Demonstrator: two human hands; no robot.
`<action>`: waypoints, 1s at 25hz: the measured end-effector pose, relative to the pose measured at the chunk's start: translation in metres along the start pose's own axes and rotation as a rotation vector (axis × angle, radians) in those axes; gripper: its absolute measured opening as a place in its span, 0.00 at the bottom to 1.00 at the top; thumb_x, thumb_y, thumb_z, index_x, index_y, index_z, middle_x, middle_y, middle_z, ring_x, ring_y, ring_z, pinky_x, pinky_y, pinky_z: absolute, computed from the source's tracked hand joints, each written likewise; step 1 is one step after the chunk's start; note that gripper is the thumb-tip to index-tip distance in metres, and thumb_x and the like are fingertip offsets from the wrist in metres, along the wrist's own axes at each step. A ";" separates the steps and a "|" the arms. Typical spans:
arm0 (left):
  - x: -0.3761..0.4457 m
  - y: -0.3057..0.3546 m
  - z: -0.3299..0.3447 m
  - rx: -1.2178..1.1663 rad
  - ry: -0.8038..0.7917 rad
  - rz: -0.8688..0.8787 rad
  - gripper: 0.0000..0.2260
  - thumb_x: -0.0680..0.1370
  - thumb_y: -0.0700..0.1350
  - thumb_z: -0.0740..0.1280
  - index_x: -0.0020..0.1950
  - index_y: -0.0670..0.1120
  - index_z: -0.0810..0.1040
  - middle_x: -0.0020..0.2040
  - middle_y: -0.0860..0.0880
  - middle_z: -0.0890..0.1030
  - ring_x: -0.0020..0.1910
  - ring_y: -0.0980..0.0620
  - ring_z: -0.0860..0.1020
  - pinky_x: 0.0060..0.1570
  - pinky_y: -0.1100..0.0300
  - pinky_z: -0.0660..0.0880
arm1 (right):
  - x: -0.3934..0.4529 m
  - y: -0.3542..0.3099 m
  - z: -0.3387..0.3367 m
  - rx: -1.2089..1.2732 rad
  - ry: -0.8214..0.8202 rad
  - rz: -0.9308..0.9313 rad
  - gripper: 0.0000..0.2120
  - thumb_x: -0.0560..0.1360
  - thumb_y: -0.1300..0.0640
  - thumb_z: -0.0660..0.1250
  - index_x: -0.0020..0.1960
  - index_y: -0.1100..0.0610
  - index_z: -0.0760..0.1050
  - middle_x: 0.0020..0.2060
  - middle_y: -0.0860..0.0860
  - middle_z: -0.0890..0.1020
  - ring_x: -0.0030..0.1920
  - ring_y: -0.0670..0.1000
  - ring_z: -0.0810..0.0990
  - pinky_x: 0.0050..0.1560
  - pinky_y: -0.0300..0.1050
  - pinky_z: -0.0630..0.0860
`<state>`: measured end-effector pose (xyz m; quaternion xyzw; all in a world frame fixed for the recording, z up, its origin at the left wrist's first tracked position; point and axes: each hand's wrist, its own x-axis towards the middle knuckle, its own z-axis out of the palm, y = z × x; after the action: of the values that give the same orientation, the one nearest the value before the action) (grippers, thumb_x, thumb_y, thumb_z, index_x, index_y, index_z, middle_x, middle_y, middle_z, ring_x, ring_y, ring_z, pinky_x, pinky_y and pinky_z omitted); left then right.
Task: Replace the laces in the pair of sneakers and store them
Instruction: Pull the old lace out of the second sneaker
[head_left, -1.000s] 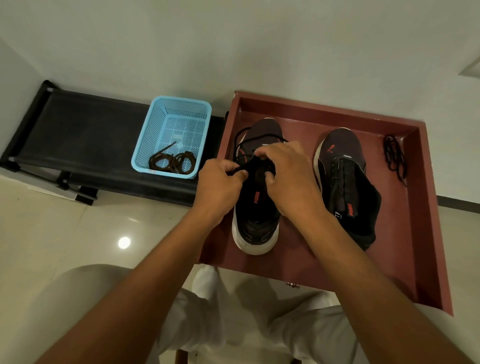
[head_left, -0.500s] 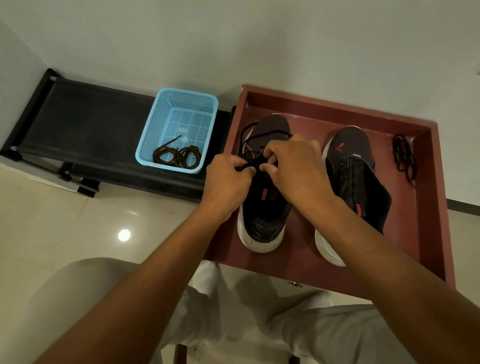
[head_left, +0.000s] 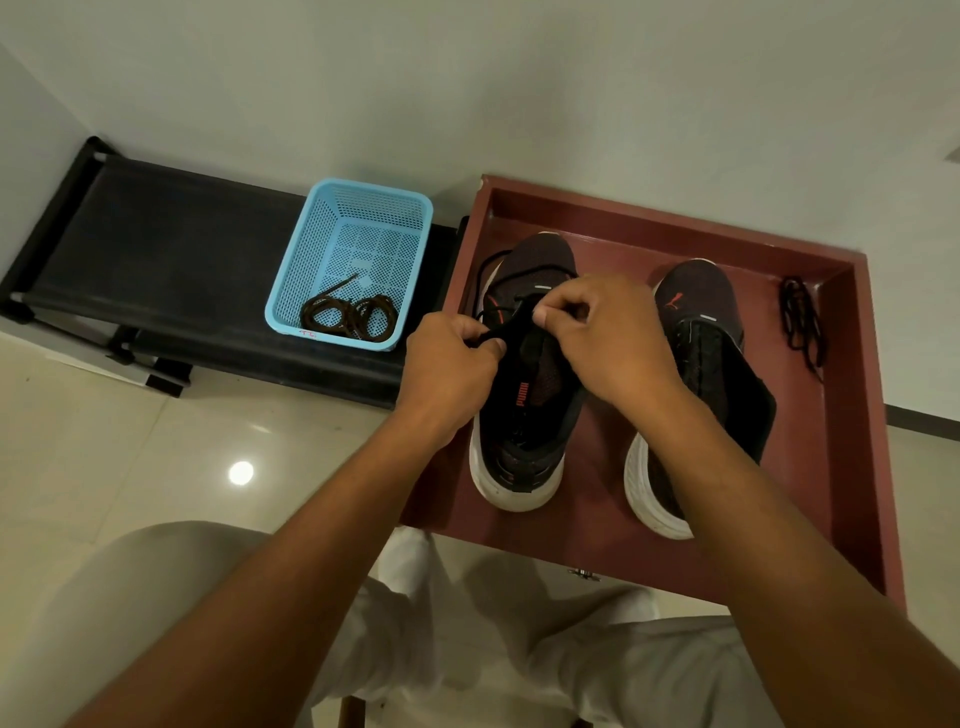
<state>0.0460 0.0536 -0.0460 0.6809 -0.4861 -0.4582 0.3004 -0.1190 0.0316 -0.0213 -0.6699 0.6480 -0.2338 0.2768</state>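
- Head view: left hand and right hand each pinch a black lace over the left sneaker in a red tray.
- The right sneaker stands beside it; a spare lace lies near the tray's right wall.
- Brown laces lie coiled in a blue basket.

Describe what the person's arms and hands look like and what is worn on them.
Both forearms are bare as far as the frame shows: no sleeves, watch, bracelets or gloves. The left hand and right hand are bare too, with no rings visible and short nails. Light-coloured trousers cover the legs below the arms.
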 end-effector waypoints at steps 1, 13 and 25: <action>0.000 0.000 0.000 0.001 0.002 -0.002 0.06 0.79 0.42 0.71 0.44 0.44 0.85 0.40 0.42 0.86 0.40 0.45 0.86 0.45 0.43 0.84 | 0.001 0.000 -0.006 0.082 0.007 0.045 0.04 0.78 0.57 0.73 0.46 0.53 0.87 0.38 0.41 0.83 0.40 0.40 0.80 0.47 0.37 0.76; 0.001 0.001 0.002 0.036 -0.005 0.012 0.06 0.80 0.42 0.71 0.44 0.44 0.85 0.40 0.43 0.86 0.41 0.46 0.86 0.46 0.44 0.84 | 0.008 0.011 -0.048 0.455 -0.157 0.269 0.09 0.77 0.51 0.74 0.48 0.56 0.86 0.38 0.48 0.84 0.38 0.43 0.78 0.43 0.36 0.72; 0.002 0.001 0.002 0.059 -0.011 0.017 0.06 0.79 0.43 0.71 0.44 0.45 0.85 0.39 0.42 0.85 0.39 0.45 0.85 0.43 0.43 0.83 | 0.011 -0.007 0.003 -0.433 -0.146 -0.117 0.06 0.78 0.46 0.71 0.50 0.45 0.85 0.45 0.42 0.80 0.60 0.53 0.73 0.57 0.52 0.63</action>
<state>0.0438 0.0513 -0.0467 0.6827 -0.5067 -0.4450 0.2814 -0.1110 0.0211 -0.0191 -0.7652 0.6214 -0.0562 0.1587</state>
